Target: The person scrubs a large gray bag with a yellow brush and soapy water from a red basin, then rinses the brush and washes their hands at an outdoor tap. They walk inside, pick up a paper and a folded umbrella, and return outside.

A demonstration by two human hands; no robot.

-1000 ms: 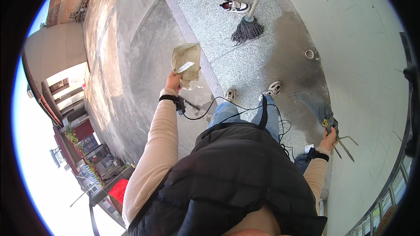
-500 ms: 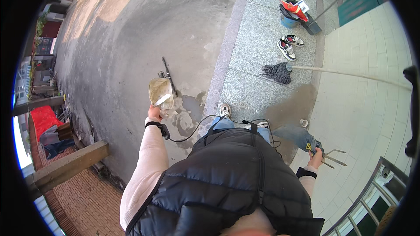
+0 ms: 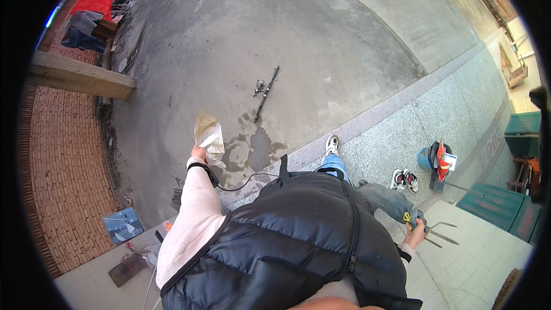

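My left hand [image 3: 198, 152] is closed on a worn tan sheet of paper or card [image 3: 205, 129] with a paler printed part and a white strip, held out over the concrete. In my right hand [image 3: 414, 234], at my right side, is a pronged metal fork [image 3: 442, 231], its tines pointing outward. A bunched blue-grey cloth like denim [image 3: 385, 198] hangs at the same hand, with a small yellow thing [image 3: 407, 217] against it. How the fingers share these is partly hidden. On the ground ahead lies a black fishing rod with a reel [image 3: 267, 93], touched by neither hand.
Wet patches [image 3: 259, 146] mark the concrete beside a raised stone walkway [image 3: 373, 146]. On the walkway stand a pair of shoes [image 3: 404, 180] and a blue bucket [image 3: 425, 159] with red items. A concrete beam [image 3: 83, 74] and brick paving [image 3: 69, 155] lie left. A dark cable runs from my left wrist.
My view has turned to the right, and one foot has stepped forward along the walkway edge. The fishing rod now shows apart from the tan sheet. Both hands keep their hold.
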